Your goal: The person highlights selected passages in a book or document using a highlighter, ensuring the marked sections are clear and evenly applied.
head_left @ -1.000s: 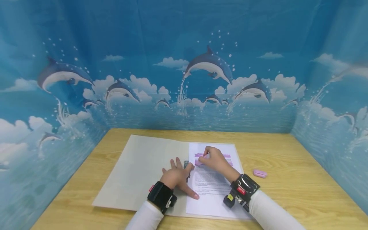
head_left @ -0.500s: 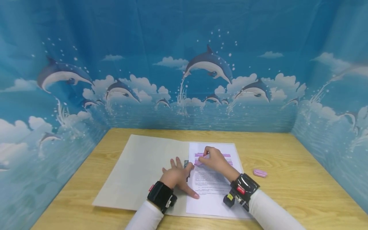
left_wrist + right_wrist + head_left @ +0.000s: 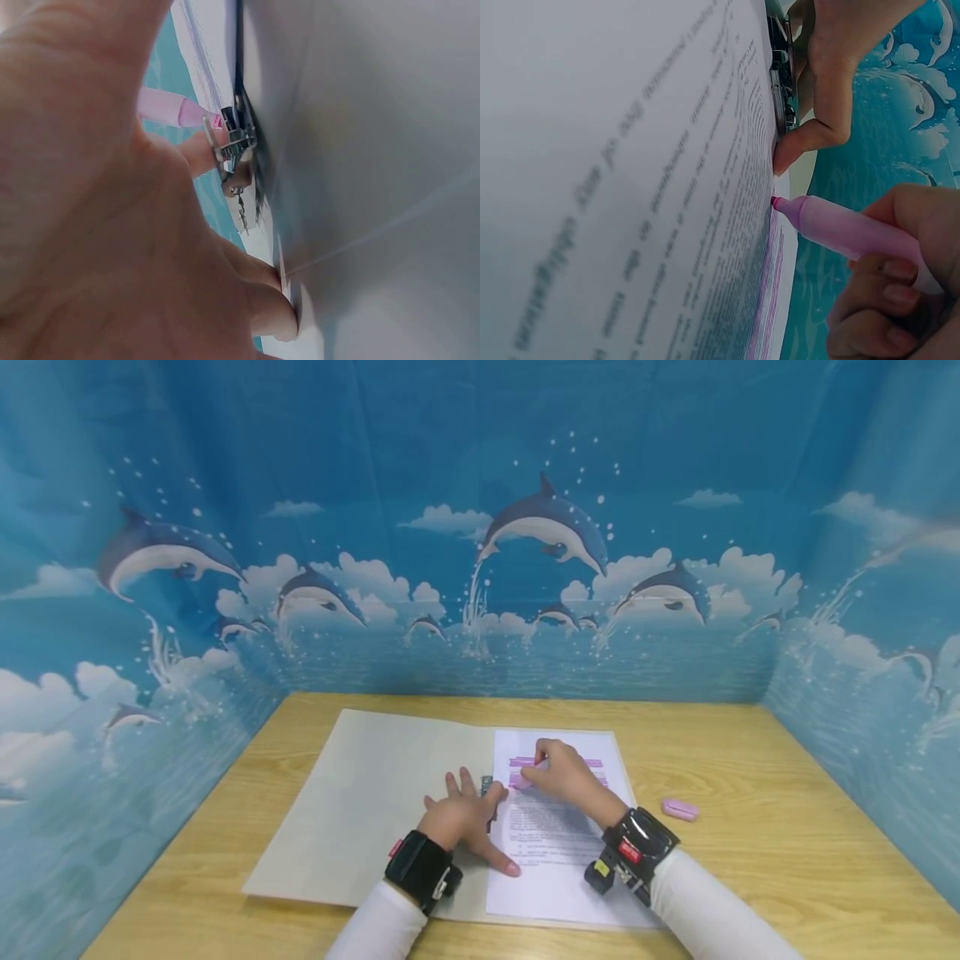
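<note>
Pinching pink highlighter [image 3: 851, 229] in right hand [image 3: 567, 775], hardly moving it since a second ago — so apparently marking little more — while resting wide-spread left hand [image 3: 461, 822] on printed page [image 3: 551, 839].

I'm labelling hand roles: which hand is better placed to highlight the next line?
Likely the right hand: it grips the pink highlighter, its tip at the page. The left hand lies spread across the folder and page, holding no pen.

I see the person's right hand [image 3: 567, 777] has slipped just slightly rightward over the white printed paper sheet [image 3: 551, 889], carrying the pale pink, thick-barrelled highlighter [image 3: 851, 226] along, its fingers [image 3: 864, 300] now a touch farther from the left hand [image 3: 459, 823].
</note>
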{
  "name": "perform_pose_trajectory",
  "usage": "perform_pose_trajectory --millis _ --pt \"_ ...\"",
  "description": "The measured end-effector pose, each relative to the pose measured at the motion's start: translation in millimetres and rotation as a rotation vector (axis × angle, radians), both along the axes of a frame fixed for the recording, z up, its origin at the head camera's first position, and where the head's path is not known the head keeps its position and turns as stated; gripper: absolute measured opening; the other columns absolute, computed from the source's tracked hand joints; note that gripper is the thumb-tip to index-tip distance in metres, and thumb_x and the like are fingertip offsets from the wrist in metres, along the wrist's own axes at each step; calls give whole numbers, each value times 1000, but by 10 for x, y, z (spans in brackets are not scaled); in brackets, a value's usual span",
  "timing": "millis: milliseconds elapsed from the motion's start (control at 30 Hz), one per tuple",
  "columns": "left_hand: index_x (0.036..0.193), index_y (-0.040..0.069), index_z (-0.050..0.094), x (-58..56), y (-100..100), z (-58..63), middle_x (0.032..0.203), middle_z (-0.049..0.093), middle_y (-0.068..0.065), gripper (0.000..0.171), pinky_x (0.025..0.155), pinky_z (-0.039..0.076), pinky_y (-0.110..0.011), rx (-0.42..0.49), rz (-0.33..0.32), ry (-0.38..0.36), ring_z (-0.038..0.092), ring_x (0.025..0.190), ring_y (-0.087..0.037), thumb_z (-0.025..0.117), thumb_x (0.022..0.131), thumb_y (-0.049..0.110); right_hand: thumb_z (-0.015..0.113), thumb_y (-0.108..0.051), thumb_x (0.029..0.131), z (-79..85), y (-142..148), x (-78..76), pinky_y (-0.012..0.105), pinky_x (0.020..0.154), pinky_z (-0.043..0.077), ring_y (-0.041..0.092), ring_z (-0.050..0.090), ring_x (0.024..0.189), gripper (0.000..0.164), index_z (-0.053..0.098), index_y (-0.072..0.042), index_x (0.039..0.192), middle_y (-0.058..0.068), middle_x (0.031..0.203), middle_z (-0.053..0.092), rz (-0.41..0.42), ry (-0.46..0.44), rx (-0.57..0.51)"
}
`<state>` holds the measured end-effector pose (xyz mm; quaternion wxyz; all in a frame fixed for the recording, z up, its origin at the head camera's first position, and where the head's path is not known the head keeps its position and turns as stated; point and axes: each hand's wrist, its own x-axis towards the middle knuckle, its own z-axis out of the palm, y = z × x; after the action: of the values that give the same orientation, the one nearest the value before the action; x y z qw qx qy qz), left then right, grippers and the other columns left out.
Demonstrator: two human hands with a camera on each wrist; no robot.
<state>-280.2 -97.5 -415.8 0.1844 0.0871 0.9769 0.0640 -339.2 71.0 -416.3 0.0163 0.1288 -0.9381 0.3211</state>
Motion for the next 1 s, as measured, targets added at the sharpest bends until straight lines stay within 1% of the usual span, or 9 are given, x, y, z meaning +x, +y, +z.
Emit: perform_pose_trajectory --millis 100,467,667,1000 --pt "145 29 27 -2 3 4 153 11 -34 126 97 23 -81 0 1 2 9 135 -57 70 37 78 69 -21 73 4 9 -12 24 46 34 15 42 54 23 50 -9 68 2 60 46 -1 16 17" --pt "144 28 27 -9 -3 -7 152 9 -36 124 96 23 -81 13 2 -2 7 134 -57 71 38 77 69 -21 73 70 46 24 25 45 33 15 41 52 24 49 -9 67 2 59 44 -9 8 43" --pt "143 29 27 -27 -4 -30 152 9 -36 124 96 22 -81 9 2 -4 7 134 -57 70 38 78 70 -22 73 67 78 35 25 45 32 15 41 51 26 48 -10 67 1 58 43 -20 7 51" --pt "142 28 28 -11 2 -28 152 9 -36 124 96 22 -81 16 3 3 8 134 -57 71 37 77 69 -21 73 46 157 33 25 45 31 15 40 52 27 46 -10 65 1 57 41 -54 -2 69"
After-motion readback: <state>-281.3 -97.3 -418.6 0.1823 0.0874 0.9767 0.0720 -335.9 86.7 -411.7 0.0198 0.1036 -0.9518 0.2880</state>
